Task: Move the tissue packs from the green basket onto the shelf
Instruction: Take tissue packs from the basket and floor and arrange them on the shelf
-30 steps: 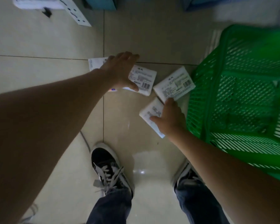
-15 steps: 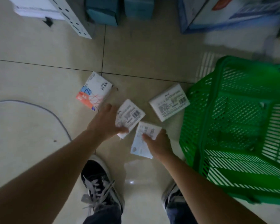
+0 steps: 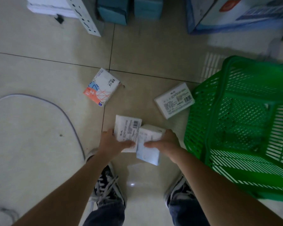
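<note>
We've got both forearms bare here, no sleeves in view, nothing on the wrists that we can see. Left hand (image 3: 112, 142) and right hand (image 3: 166, 142) are ungloved. Dark blue jeans (image 3: 104, 216), plus black sneakers (image 3: 108, 188) with white laces and white soles.

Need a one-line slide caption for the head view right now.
Each hand, left and right, grips a tissue pack; two more lie beside the green basket.

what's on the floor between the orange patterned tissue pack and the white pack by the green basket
Nothing: in the head view only bare tile separates the orange patterned pack from the white pack.
</note>
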A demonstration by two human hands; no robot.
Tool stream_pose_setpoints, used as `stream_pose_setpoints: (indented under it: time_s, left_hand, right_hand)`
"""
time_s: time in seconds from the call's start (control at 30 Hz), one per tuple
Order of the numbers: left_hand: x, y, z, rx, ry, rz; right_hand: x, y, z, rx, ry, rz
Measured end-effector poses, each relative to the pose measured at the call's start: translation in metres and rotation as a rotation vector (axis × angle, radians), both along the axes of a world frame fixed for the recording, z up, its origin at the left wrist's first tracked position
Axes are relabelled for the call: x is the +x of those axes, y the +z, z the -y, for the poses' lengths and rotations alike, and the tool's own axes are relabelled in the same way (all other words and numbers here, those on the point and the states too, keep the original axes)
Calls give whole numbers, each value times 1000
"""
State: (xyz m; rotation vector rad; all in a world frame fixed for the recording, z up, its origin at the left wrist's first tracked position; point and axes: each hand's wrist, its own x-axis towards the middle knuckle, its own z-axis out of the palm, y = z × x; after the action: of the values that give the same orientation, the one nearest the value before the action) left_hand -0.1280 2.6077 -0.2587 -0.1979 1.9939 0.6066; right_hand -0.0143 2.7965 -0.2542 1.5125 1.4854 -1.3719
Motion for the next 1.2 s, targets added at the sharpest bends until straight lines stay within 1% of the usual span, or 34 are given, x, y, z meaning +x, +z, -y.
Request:
stream_pose_setpoints:
  time_s: [0.1,0.27,0.37,0.53,0.8,0.9,0.97,1.1,1.2]
  left_hand:
    - [10,20,1,-13,40,-36]
    - [11,65,1,44,168,-59]
    - [0,101,-3,76,242,-65]
    - [-19,178,-16,145,301,-42]
    - [-54,325,-29,288,347,-11]
    - [-72,392,-33,365,323,-12]
    - [-87,439,-36,409,291,-11]
    - [-112,527,-37,442,267,-50]
    - [-126,588,-34,486,259,-90]
  right_hand:
    - [-1,17,3,20,44,-13]
    - [-11,62,-1,-39,-46,-99]
    - [-20,97,-16,-81,-62,-128]
    - [-46,176,-39,-138,-12,-145]
    - [-78,331,-68,-138,-100,-278]
    - [-90,394,-78,-152,-107,-333]
    - [-97,436,-84,-206,-130,-376]
    - [-118,517,-86,-236,-150,-424]
    - [-141,577,-78,-227,-100,-460]
